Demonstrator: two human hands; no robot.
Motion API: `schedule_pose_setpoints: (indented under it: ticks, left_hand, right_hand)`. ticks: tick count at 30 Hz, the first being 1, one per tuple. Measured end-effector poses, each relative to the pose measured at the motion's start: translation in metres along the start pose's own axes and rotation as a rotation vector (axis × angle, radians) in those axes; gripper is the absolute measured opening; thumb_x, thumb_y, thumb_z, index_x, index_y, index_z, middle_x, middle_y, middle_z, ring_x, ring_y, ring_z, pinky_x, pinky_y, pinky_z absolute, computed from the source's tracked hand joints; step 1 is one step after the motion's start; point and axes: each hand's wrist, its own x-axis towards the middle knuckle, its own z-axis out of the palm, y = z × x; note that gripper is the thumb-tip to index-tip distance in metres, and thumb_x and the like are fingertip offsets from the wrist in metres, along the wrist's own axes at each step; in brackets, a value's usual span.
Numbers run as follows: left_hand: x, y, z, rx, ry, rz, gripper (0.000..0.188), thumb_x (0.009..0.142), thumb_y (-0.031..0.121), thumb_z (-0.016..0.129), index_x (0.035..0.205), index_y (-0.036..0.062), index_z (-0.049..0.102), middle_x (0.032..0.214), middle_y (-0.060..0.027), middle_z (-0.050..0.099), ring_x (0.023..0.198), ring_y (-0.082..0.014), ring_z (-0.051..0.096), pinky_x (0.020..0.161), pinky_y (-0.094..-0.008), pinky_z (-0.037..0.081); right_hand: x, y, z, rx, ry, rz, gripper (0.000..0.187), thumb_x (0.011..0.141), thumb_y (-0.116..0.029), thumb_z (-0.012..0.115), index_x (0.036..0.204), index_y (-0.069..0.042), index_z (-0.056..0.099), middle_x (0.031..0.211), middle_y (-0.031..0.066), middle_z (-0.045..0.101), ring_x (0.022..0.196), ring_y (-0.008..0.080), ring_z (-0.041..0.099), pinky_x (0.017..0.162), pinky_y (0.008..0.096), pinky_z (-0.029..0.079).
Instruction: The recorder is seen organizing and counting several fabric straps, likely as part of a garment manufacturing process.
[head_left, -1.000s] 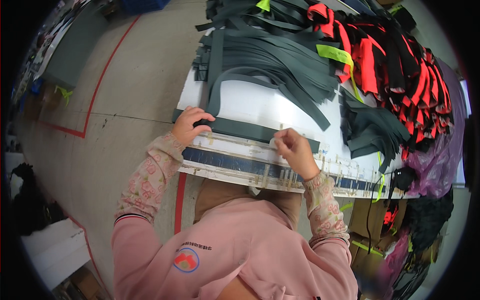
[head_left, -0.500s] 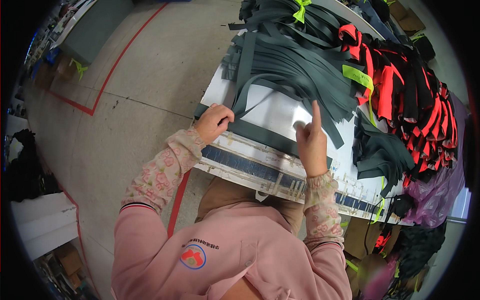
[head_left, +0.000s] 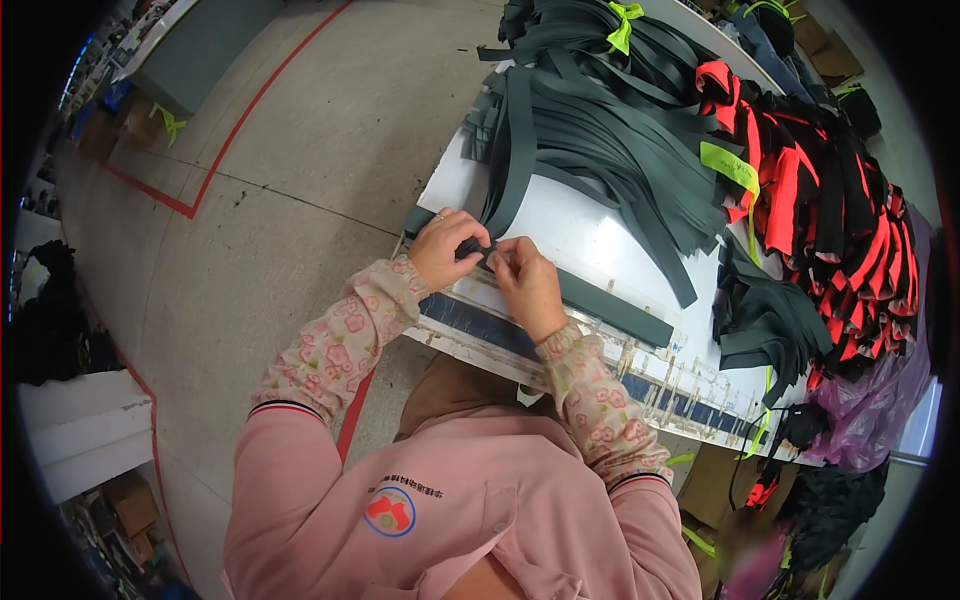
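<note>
Left hand [head_left: 446,250] and right hand [head_left: 528,287] pinched dark strip [head_left: 476,247] over table [head_left: 580,222], seemingly aligning it; next move called for steadiness.

The strip [head_left: 514,165] I'm holding is dark grey-green, long, narrow and flat-faced. Its upper part bends over the left side of a pile of matching strips, and from there it runs down to my hands. A darker, bunched part sits between the thumb and fingers of my left hand [head_left: 447,250], and my right hand [head_left: 528,285] pinches at its edge. The lower strip [head_left: 615,310], the same colour, lies flat and straight along the table's near side, its right end bare, its middle hidden behind my fingers.
</note>
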Motion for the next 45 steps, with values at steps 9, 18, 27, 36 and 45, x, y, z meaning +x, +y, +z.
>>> schedule_pose_setpoints:
  ticks: [9,18,27,36,45]
  left_hand:
    - [0.000,0.001,0.004,0.014,0.040,0.030,0.024,0.074,0.007,0.071,0.093,0.0110,0.058,0.095,-0.0063,0.060,0.092,-0.0314,0.056,0.087,-0.0414,0.043]
    - [0.002,0.003,-0.005,-0.021,-0.028,-0.010,0.025,0.072,0.006,0.076,0.092,0.0086,0.062,0.095,-0.0078,0.062,0.093,-0.0312,0.056,0.084,-0.0386,0.045]
    - [0.004,0.006,-0.009,-0.033,-0.123,-0.059,0.029,0.071,0.011,0.078,0.096,0.0077,0.063,0.097,-0.0052,0.063,0.097,-0.0281,0.054,0.087,-0.0369,0.044]
    - [0.004,0.000,-0.011,-0.032,-0.105,-0.018,0.025,0.076,0.012,0.076,0.097,0.0071,0.063,0.097,-0.0063,0.062,0.094,-0.0280,0.054,0.085,-0.0365,0.044]
    - [0.005,-0.002,0.002,-0.082,0.062,0.018,0.012,0.085,-0.001,0.060,0.093,0.0081,0.061,0.088,-0.0069,0.060,0.082,-0.0294,0.056,0.077,-0.0363,0.045]
  right_hand:
    - [-0.003,0.008,-0.010,0.117,-0.054,0.073,0.015,0.089,-0.009,0.063,0.098,0.003,0.061,0.072,0.0153,0.067,0.061,0.0247,0.066,0.059,0.0349,0.051]
    - [-0.058,0.044,-0.144,0.041,0.057,0.342,0.013,0.093,-0.008,0.062,0.101,0.002,0.060,0.067,0.0031,0.060,0.058,0.0067,0.052,0.053,0.0233,0.042]
    - [-0.076,0.055,-0.151,-0.111,0.039,0.235,0.014,0.093,-0.007,0.062,0.103,0.003,0.060,0.074,0.0027,0.062,0.065,0.0069,0.053,0.059,0.0237,0.045]
    - [-0.068,0.035,-0.158,0.048,0.130,0.294,0.015,0.093,-0.007,0.061,0.104,0.003,0.060,0.071,0.0032,0.062,0.066,0.0072,0.058,0.057,0.0246,0.047]
    - [-0.030,0.007,-0.121,-0.239,0.237,0.053,0.061,0.091,-0.007,0.062,0.147,-0.001,0.037,0.063,0.0083,0.058,0.052,0.0132,0.054,0.050,0.0310,0.045]
